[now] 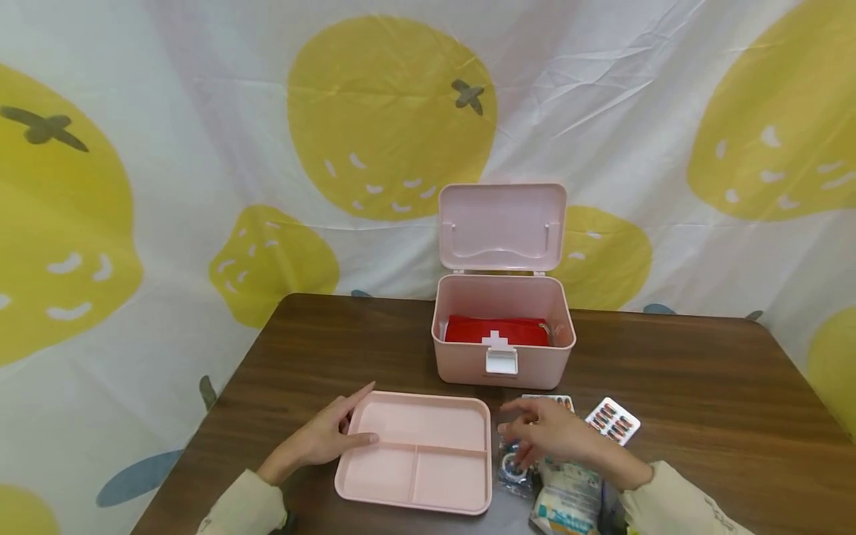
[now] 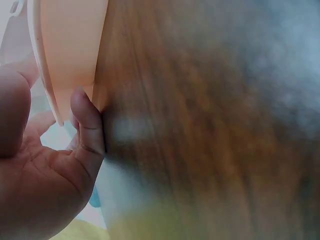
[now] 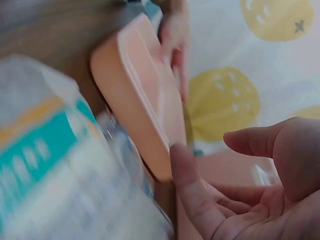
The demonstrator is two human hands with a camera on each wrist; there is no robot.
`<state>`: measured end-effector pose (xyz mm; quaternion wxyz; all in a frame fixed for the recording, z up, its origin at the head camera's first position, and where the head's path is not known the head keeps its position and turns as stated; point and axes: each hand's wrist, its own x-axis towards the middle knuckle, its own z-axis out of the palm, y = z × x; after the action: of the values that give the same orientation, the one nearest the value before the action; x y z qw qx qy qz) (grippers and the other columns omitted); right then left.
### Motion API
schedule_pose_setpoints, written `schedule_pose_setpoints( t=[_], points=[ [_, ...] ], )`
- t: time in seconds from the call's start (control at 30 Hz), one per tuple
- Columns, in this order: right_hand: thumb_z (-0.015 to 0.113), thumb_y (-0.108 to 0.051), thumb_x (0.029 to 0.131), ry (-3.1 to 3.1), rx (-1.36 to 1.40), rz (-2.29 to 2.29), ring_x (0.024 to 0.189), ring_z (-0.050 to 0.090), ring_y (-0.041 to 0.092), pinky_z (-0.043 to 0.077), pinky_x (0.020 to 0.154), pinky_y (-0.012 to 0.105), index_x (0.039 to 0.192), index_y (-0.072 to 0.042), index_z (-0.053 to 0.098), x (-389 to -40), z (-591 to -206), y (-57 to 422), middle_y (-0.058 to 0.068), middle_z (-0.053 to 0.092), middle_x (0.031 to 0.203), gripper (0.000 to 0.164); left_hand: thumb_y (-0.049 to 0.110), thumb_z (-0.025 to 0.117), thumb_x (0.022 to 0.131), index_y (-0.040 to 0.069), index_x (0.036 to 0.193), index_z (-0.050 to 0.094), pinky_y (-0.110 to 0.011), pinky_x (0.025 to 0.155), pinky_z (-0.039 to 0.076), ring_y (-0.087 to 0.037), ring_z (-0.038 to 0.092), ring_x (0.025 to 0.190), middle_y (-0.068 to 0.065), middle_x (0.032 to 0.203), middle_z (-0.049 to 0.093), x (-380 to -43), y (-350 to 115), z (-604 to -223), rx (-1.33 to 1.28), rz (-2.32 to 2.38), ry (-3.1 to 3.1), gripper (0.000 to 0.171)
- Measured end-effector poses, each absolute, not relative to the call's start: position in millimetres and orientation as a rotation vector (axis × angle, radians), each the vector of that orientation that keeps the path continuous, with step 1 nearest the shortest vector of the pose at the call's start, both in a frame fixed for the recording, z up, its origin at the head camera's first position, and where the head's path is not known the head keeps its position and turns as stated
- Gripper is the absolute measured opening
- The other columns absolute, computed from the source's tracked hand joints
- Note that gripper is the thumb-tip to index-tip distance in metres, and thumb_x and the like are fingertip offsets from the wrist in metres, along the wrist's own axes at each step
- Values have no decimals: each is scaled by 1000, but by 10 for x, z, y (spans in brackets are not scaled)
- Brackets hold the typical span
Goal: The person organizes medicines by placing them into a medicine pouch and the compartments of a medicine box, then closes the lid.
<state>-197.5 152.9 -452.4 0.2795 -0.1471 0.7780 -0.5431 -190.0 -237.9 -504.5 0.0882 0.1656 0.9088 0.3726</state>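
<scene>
A shallow pink divided tray [image 1: 428, 420] with three compartments lies on the table. My left hand [image 1: 322, 432] grips its left edge, thumb over the rim; in the left wrist view the fingers [image 2: 89, 125] are at the tray's outer side. My right hand [image 1: 555, 429] is to the right of the tray, fingers loosely bent and holding nothing. Beneath and around it lie a clear packet [image 1: 513, 475] with a white ring and blue contents, a white-and-teal plastic package [image 1: 568, 496], a capsule blister pack [image 1: 613, 421] and another blister pack [image 1: 565, 401], partly hidden.
Behind the tray stands a pink first-aid box [image 1: 501, 368], its lid [image 1: 501, 223] raised and a red pouch [image 1: 464, 331] inside. A fruit-patterned cloth [image 1: 388, 111] hangs behind the brown table [image 1: 689, 371].
</scene>
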Motion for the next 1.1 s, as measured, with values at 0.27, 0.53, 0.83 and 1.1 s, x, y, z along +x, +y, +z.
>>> schedule_pose_setpoints(
  t=[0.27,0.53,0.83,1.1],
  points=[
    [65,-15,94,2272,-466,-1387,74,65,26,59,65,41,118,10,63,-2232,-4390,1895,17,69,93,34,33,78,86,12,154,36,-23,62,32,-16,38,77,-6,86,41,-1899,-2381,-5014,471,1139,2684,83],
    [69,-14,92,2477,-383,-1277,83,63,24,57,70,39,114,6,68,-2415,-4449,2219,11,71,98,30,34,78,86,10,153,36,-22,63,33,-15,38,77,-3,86,41,-1892,-2404,-5059,494,1136,2686,82],
    [73,-10,86,2576,-336,-1142,82,59,18,49,70,33,107,4,70,-2527,-4654,2370,8,71,93,26,34,77,87,11,154,35,-23,65,33,-17,37,79,-5,88,41,-1909,-2390,-5060,506,1137,2668,82],
    [82,-16,79,2563,-312,-1122,74,58,18,51,60,34,107,3,67,-2583,-4751,2397,5,64,85,37,34,78,86,10,153,37,-23,64,33,-17,38,79,-6,87,42,-1922,-2355,-5043,524,1139,2671,82]
  ],
)
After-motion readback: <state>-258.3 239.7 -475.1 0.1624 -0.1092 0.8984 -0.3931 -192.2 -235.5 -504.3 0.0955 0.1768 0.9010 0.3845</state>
